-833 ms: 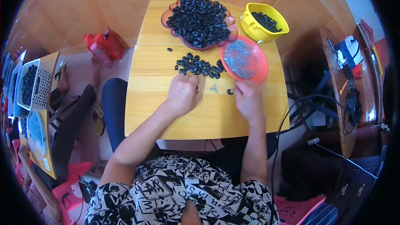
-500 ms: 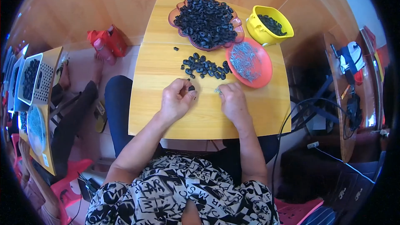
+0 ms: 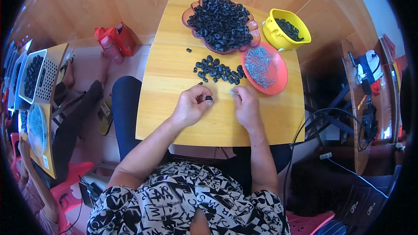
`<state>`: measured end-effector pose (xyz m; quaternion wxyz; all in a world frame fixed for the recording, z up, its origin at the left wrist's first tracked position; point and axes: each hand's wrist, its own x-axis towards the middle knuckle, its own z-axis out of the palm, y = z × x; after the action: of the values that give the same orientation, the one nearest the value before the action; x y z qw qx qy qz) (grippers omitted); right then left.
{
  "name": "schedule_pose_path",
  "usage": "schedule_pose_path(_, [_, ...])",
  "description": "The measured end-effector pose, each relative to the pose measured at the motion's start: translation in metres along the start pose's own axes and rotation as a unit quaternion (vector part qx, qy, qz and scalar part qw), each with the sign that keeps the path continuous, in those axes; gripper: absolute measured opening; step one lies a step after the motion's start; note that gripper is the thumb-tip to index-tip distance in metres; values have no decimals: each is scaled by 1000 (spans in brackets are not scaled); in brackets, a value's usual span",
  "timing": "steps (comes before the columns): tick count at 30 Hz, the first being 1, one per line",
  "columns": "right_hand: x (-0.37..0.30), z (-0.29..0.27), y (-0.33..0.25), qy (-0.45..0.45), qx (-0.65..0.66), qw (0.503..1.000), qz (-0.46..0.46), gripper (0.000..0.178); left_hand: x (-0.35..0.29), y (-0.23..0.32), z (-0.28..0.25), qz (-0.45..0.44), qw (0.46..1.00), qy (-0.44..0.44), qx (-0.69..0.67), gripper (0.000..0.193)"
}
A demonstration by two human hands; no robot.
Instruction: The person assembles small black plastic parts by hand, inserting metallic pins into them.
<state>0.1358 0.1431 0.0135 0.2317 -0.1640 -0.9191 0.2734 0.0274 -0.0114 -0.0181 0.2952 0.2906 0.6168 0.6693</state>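
Observation:
My left hand [image 3: 191, 105] is closed, thumb and fingertips pinching a small black plastic part [image 3: 209, 98] above the yellow wooden table [image 3: 174, 80]. My right hand [image 3: 247, 106] is also closed, with thin silvery metal pieces [image 3: 232, 92] poking out of its fingertips; whether they are pins or screws is too small to tell. The hands are a short way apart. Just beyond them lies a loose group of black plastic parts [image 3: 219, 69]. To the right of that group, an orange-red plate [image 3: 281, 72] holds a heap of similar silvery pieces [image 3: 261, 63].
A reddish scalloped tray [image 3: 188, 16] heaped with black parts stands at the back, beside a yellow tub [image 3: 272, 37] holding more. On the left, another person's arm [image 3: 39, 174] reaches to a second table [image 3: 51, 148] with a white basket [image 3: 43, 85]. A black cable [image 3: 300, 126] hangs by the right edge.
My left hand has moved slightly right, closer to my right hand, and the black part in it sits differently. The whole view has shifted a little. My right hand keeps its pinch.

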Motion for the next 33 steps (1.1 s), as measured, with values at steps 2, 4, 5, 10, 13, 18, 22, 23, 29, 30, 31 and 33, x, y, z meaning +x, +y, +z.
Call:
schedule_pose_path(2, [-2, 6, -2, 38, -33, 997, -56, 18, 1, 0, 1, -8, 1000, 2, 3, 14])
schedule_pose_path(4, [-2, 6, 0, 43, -32, 996, -68, 21, 1, -2, 1, 4, 1000, -2, 22, 13])
schedule_pose_path(5, [-2, 5, 0, 48, -31, 995, -81, 24, 1, -1, 1, 4, 1000, -3, 22, 13])
schedule_pose_path(10, [3, -7, -8, 72, 4, 997, -16, 35, 1, -2, -1, -6, 999, 9, 46, 13])
schedule_pose_path(13, [2, 1, -12, 26, -29, 997, -68, 41, 3, 0, 0, -20, 999, 26, 34, 12])
schedule_pose_path(18, [0, -5, -22, -49, -38, 995, -78, 34, 2, 2, -5, -22, 998, 59, 23, 12])
schedule_pose_path(22, [-5, 2, -10, -120, -58, 988, -79, 18, 4, -3, -2, -11, 998, 58, 20, 12])
schedule_pose_path(23, [-6, 3, -7, -117, -72, 987, -82, 14, 4, -3, -1, -12, 998, 56, 19, 12])
schedule_pose_path(29, [-1, -14, -8, -42, -64, 995, -63, 13, 2, -1, -3, -16, 998, 49, 32, 12])
schedule_pose_path(30, [-1, -17, -7, -60, -64, 995, -52, 14, 3, -2, -3, -13, 998, 45, 34, 12])
schedule_pose_path(31, [-2, -19, -3, -60, -64, 995, -51, 14, 3, -3, -3, -9, 998, 41, 37, 12])
schedule_pose_path(33, [-4, -23, 6, -44, -50, 997, -30, 14, 3, -2, -2, -9, 998, 50, 28, 12])
